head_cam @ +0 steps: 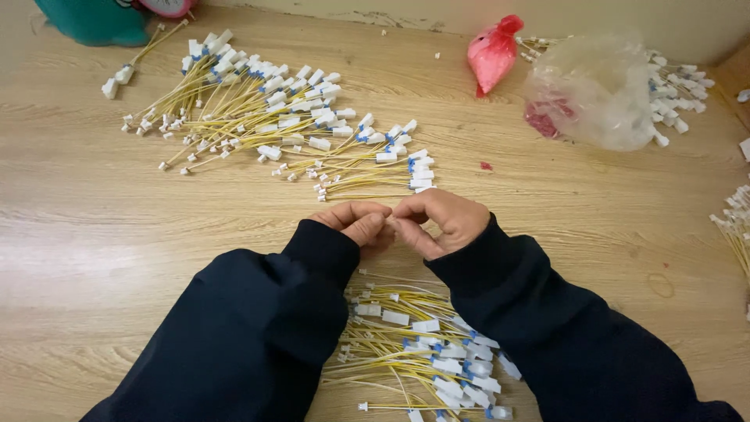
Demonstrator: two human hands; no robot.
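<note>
Wood-grain laminate, pale and yellowish, covers the worktop (94,234), which fills nearly all of the head view; a strip of light wall runs along its far edge. Both dark-sleeved arms reach in from the near edge and meet at the middle, where the left hand (361,222) and the right hand (439,221) are curled with fingertips pressed together, pinching something small between them that is too hidden to make out. Just beyond the hands, towards the far left corner, lies a fanned spread of yellow wire leads (266,125) with white plug ends. A second heap of leads (426,352) sits at the near edge, between the forearms. At the far edge stands a knotted red bag (494,53), and just right of it a clear plastic bag (601,90) with white connectors spilling out behind it. A teal object (94,19) shows at the far left corner. More leads (738,227) poke in from the right edge.
</note>
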